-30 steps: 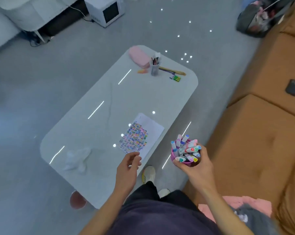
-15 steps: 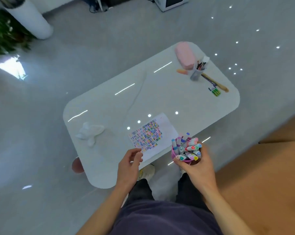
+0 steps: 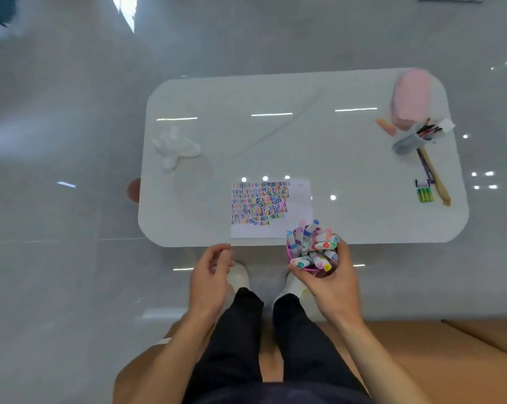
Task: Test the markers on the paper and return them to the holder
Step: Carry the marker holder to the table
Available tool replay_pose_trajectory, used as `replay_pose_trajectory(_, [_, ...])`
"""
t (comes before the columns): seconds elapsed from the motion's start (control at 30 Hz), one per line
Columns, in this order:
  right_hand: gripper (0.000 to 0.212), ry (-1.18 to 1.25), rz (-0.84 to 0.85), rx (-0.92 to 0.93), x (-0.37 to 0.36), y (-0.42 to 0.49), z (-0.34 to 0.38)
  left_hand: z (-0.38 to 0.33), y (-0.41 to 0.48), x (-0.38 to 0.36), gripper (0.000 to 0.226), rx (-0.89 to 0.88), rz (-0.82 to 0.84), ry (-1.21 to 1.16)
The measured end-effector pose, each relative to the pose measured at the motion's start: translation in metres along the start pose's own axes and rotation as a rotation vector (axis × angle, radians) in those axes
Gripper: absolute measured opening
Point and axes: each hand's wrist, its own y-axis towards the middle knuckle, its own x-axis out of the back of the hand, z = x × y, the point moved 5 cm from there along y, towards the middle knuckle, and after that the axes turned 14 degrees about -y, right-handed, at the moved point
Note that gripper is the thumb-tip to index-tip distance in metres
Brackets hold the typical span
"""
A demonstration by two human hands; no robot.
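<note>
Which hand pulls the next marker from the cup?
Left. The left hand is empty and loosely open beside the marker cup; the right hand is busy holding that cup.

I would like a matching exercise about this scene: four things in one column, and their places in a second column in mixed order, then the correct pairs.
Things:
1. marker holder
2. paper
3. pink case
4. crumpled tissue

Places:
A. far right corner of the table
B. left part of the table
C. in the right hand
D. near edge of the table, at the middle

Pairs: 1-C, 2-D, 3-A, 4-B
</note>
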Motion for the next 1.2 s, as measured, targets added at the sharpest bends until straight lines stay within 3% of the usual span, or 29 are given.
replay_pose_trajectory(0.33, [0.078,0.007,0.104,0.063,-0.061,0.025,-0.012,0.042,0.033,0.029,0.018,-0.029,-0.048,0.000])
replay_pose_trajectory(0.67, [0.076,0.055,0.212,0.161,-0.163,0.073,-0.050,0.124,0.094,0.004,0.066,-0.094,0.164,0.140])
replay_pose_trajectory(1.0, [0.088,0.037,0.319,0.233,-0.242,0.128,-0.111,0.197,0.164,0.006,0.074,-0.330,0.095,0.089])
replay_pose_trajectory(1.2, [0.076,-0.064,0.429,0.429,-0.260,0.151,-0.117,0.220,0.199,0.022,0.082,-0.488,0.047,0.091])
